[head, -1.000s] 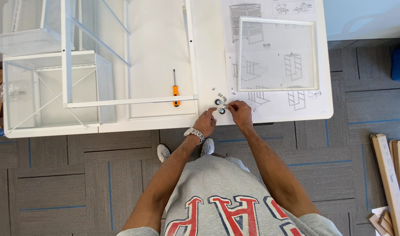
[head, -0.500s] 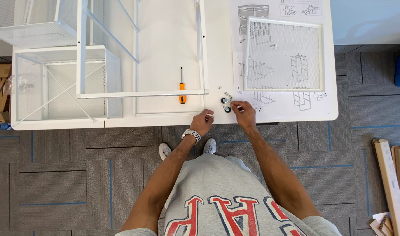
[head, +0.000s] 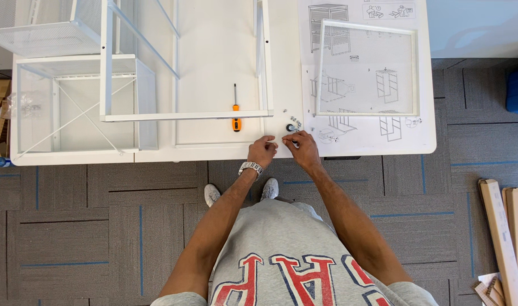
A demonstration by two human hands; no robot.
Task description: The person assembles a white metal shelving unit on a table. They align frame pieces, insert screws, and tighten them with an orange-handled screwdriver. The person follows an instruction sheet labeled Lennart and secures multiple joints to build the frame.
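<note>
Both hands pinch: I see my right hand (head: 304, 148) and left hand (head: 263, 151) nipping small metal fittings (head: 293, 124) at the white surface (head: 225, 148) edge. Light, slippery; I judge fingertip holds best.

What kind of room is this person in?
Probably an office or workroom used for furniture assembly: grey carpet tiles, a white table with a half-built white metal frame, a screwdriver and an instruction sheet.

Even overhead light is flooding the scene; the white table (head: 355, 144) is glaring slightly, washing out detail; shadows are staying faint under the metal frame (head: 185, 115); focus is holding sharp; straight edges are bowing mildly toward the corners.
</note>
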